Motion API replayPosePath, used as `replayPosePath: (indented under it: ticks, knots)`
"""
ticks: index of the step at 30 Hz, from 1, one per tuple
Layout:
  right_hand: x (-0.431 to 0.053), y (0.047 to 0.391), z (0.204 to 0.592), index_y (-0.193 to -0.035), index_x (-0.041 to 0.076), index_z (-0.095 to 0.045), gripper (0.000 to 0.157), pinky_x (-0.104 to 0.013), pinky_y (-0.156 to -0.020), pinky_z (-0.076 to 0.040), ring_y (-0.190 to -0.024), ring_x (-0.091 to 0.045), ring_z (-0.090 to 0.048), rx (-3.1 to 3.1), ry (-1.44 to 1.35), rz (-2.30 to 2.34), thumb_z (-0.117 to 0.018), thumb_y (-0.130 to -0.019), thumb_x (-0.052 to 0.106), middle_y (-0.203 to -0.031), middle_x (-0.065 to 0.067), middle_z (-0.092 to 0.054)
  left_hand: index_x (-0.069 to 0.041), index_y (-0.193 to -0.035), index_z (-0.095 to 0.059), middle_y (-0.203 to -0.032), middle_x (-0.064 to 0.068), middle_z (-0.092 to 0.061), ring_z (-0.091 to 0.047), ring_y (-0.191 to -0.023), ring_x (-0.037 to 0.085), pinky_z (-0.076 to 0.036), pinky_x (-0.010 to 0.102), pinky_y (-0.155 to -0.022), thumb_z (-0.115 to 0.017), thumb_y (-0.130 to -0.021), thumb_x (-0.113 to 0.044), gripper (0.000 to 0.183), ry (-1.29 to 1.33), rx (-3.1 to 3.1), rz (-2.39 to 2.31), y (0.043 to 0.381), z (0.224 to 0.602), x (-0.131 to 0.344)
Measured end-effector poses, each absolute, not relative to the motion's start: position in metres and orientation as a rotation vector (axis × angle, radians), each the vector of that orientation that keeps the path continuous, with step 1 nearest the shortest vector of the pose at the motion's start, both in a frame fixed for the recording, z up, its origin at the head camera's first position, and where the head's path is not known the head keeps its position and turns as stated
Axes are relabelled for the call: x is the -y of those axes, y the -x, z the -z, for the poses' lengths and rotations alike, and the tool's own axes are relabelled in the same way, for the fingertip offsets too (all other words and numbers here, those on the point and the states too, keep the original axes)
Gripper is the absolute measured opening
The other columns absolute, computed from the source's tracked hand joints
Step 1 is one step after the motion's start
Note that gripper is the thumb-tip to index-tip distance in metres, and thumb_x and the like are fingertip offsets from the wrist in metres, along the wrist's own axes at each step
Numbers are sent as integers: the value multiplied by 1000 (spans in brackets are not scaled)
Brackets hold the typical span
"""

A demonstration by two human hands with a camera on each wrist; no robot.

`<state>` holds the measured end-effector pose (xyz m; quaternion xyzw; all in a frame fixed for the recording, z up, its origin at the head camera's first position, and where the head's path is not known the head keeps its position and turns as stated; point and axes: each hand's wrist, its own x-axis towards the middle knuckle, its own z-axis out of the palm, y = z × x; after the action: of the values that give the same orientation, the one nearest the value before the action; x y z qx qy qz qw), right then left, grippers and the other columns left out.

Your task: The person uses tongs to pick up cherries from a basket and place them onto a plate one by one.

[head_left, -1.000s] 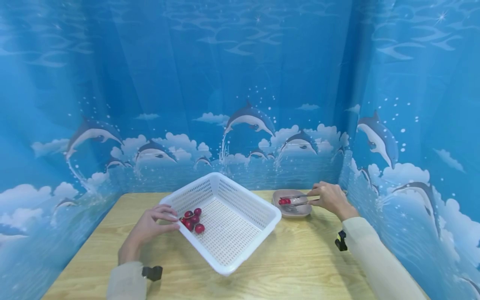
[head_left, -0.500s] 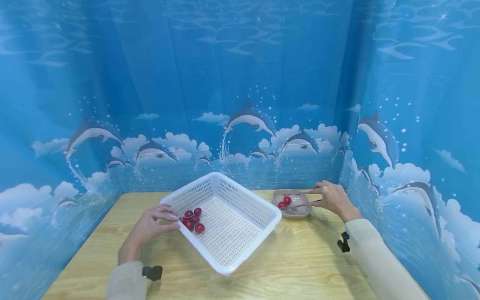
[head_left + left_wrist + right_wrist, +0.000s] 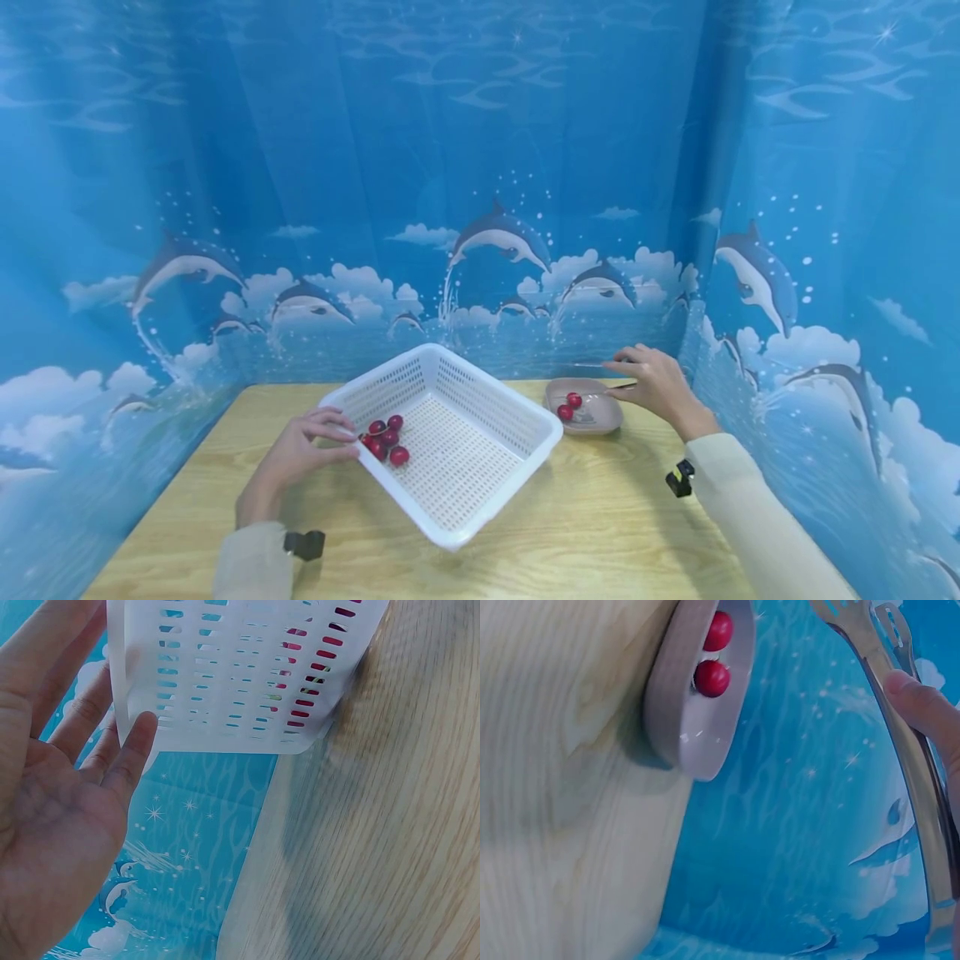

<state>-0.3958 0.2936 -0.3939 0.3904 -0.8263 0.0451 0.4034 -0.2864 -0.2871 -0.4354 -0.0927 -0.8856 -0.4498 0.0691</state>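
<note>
My left hand (image 3: 300,450) holds the left rim of a white perforated plastic basket (image 3: 457,471), with fingers on both sides of its edge in the left wrist view. Several dark red cherries (image 3: 399,457) lie together inside, near that hand. At the right, my right hand (image 3: 660,392) grips metal serving tongs (image 3: 913,761). Their slotted tips stand apart with nothing between them, above a small pinkish-beige dish (image 3: 664,712). Two red cherries (image 3: 712,679) rest in the dish, apart from the tongs.
A light wood-grain table (image 3: 600,533) carries the basket and dish. Blue curtains (image 3: 480,167) printed with dolphins and clouds enclose the table at the back and both sides. The dish sits near the table's back edge, just right of the basket.
The tongs, first around the two cherries in the dish, have spread and let go. My right hand has lifted them above the dish. My left hand and the basket have kept still.
</note>
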Motion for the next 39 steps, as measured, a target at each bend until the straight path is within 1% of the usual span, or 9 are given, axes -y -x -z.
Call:
replayPosePath:
  ticks: [5, 10, 17, 20, 25, 29, 35, 38, 39]
  knots:
    - [-280, 392, 387, -101, 11, -82, 47, -33, -55, -55, -76, -20, -63, 2075, -1014, -133, -100, -59, 25, -92, -8, -75, -8, -101, -81, -127, 16, -71, -49, -137, 43, -32, 74, -116, -90, -78, -26, 30, 275, 2674, 1351, 287, 436, 288]
    - [-267, 389, 378, -103, 11, -82, 47, -31, -57, -56, -78, -20, -64, 2055, -1060, -148, -99, -61, 24, -94, -8, -76, -5, -103, -80, -128, 15, -71, -48, -138, 42, -31, 74, -116, -90, -78, -27, 34, 267, 2674, 1368, 286, 435, 287]
    - [-251, 388, 368, -107, 10, -81, 46, -34, -64, -61, -84, -22, -66, 2027, -1113, -180, -96, -67, 26, -102, -9, -79, -6, -101, -81, -124, 14, -72, -50, -136, 42, -34, 73, -116, -90, -79, -26, 31, 291, 2657, 1355, 286, 434, 287]
    - [-245, 387, 365, -108, 10, -80, 49, -33, -63, -60, -84, -21, -66, 2009, -1123, -193, -97, -65, 26, -104, -9, -80, -7, -99, -81, -123, 14, -73, -50, -135, 41, -34, 73, -115, -90, -79, -25, 28, 299, 2649, 1353, 287, 435, 288]
    - [-235, 387, 362, -108, 10, -81, 53, -29, -58, -54, -79, -20, -62, 1973, -1134, -216, -99, -60, 24, -103, -9, -81, -9, -99, -81, -124, 13, -73, -51, -135, 41, -36, 72, -114, -90, -79, -25, 27, 296, 2648, 1356, 287, 437, 288]
    - [-228, 386, 359, -108, 10, -80, 53, -29, -59, -54, -80, -19, -62, 1971, -1149, -225, -99, -61, 24, -103, -9, -81, -9, -100, -81, -125, 14, -72, -50, -135, 41, -35, 72, -115, -90, -79, -26, 29, 285, 2657, 1369, 287, 436, 288]
    - [-217, 385, 353, -108, 11, -80, 52, -33, -66, -60, -85, -21, -68, 1965, -1188, -223, -98, -62, 26, -104, -8, -80, -8, -101, -81, -127, 15, -71, -48, -137, 42, -32, 74, -116, -90, -78, -27, 31, 267, 2669, 1380, 288, 436, 288]
    - [-212, 385, 351, -109, 10, -80, 53, -43, -80, -64, -89, -25, -72, 1954, -1205, -232, -99, -62, 25, -105, -9, -80, -7, -101, -80, -127, 15, -71, -48, -138, 42, -31, 74, -116, -90, -78, -26, 31, 268, 2669, 1378, 288, 436, 289]
    - [-210, 385, 350, -109, 10, -80, 53, -45, -82, -64, -90, -26, -73, 1953, -1207, -234, -98, -62, 25, -105, -10, -80, -7, -101, -80, -127, 15, -71, -48, -138, 42, -31, 74, -116, -90, -79, -26, 31, 269, 2668, 1377, 287, 436, 289]
